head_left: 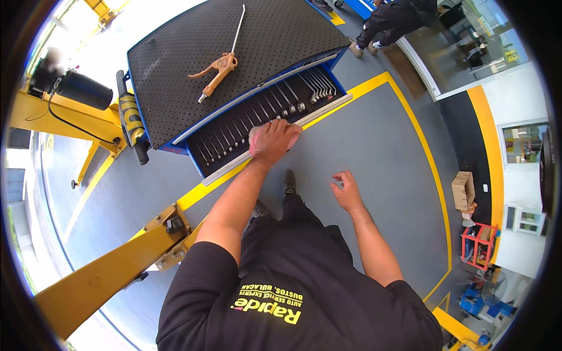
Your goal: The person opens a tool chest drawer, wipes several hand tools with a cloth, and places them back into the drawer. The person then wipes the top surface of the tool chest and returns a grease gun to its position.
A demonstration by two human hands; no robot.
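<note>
My left hand (275,139) is closed over a pink cloth (254,139) at the front rim of an open drawer (218,174). Combination wrenches (285,100) lie side by side inside it, graded in size, and several offset wrenches (316,85) fill its right end. My fingers and the cloth cover part of the row. On the black perforated mat (170,64) atop the blue tool cabinet rests an orange air blow gun (221,69) with a long thin nozzle. Lower right, my right hand (346,190) hangs over the floor, fingers loosely bent and apart, holding nothing.
A yellow steel arm (111,281) juts in from the lower left, close to my left elbow. A yellow-and-black padded handle (132,117) flanks the cabinet. Another person's legs (389,26) show beyond it. A cardboard box (462,190) and red rack (477,245) stand far right.
</note>
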